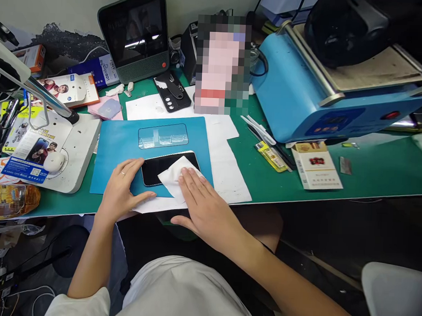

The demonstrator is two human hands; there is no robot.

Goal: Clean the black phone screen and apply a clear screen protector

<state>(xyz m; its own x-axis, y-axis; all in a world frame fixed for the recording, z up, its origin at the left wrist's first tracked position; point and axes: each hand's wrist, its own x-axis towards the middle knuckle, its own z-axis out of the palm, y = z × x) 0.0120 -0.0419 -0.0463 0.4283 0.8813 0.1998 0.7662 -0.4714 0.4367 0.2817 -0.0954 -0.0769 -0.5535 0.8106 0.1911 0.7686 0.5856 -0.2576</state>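
Observation:
A smartphone point(151, 170) with a dark screen lies face up on a blue mat point(118, 147). My right hand point(209, 207) holds a folded white wipe point(175, 177) down against the phone's right part, fingers pressed together on it and thumb held apart. The wipe hides the phone's lower right area. At the phone's left end, my left hand point(125, 189) is open, its fingertips by the phone's upper left corner and its thumb stretched out below. Just beyond the phone, a clear screen protector point(163, 136) with a dark outline lies on the mat.
White paper point(227, 170) lies under the mat. Behind are a phone case point(173, 93) and a display point(134, 33). A lamp base point(84, 143) stands left, with a bottle point(11, 200) near it. Rightward are tools point(263, 132), a cigarette pack point(317, 167) and a blue machine point(297, 101).

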